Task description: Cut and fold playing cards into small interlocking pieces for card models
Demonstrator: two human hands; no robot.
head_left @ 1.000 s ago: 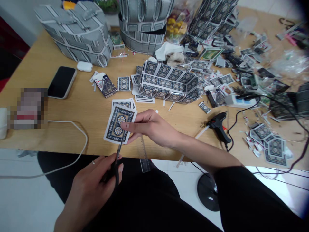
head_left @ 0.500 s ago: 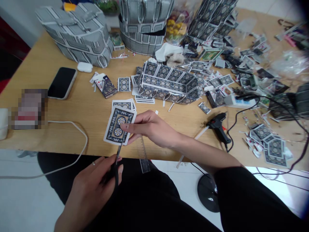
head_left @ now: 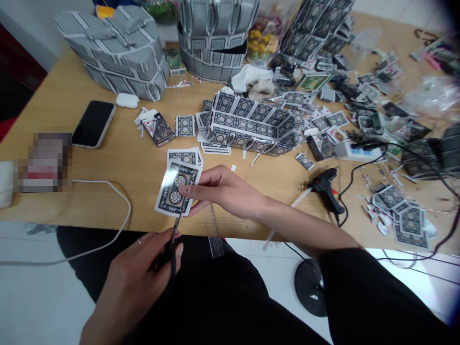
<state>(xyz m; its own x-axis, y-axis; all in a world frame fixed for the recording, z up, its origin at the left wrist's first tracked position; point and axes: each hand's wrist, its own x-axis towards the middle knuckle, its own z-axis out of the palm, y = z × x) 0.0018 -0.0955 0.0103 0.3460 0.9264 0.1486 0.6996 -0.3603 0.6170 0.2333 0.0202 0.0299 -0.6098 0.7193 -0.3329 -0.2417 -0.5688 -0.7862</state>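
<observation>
A pair of scissors with black handles [head_left: 173,256] is gripped in my left hand [head_left: 132,278], low at the table's front edge. Its blades reach up to the bottom edge of a playing card [head_left: 172,194] with a dark blue patterned back. My right hand [head_left: 230,191] pinches that card by its right side, thumb on top and fingers beneath. More cards [head_left: 183,155] of the same pattern lie on the table just behind it. Beneath my right wrist a clear ruler [head_left: 214,239] sticks out over the table edge.
Behind my hands stands an open box made of folded cards [head_left: 251,124]. A black glue gun [head_left: 326,189] with its cord lies to the right. Left are a phone [head_left: 94,123] and a white cable [head_left: 124,196]. Grey woven bags [head_left: 118,57] and card scraps [head_left: 381,115] fill the back.
The held card has tilted slightly and now catches a bright glare on its upper left. Both hands and the scissors stay almost where they were.
</observation>
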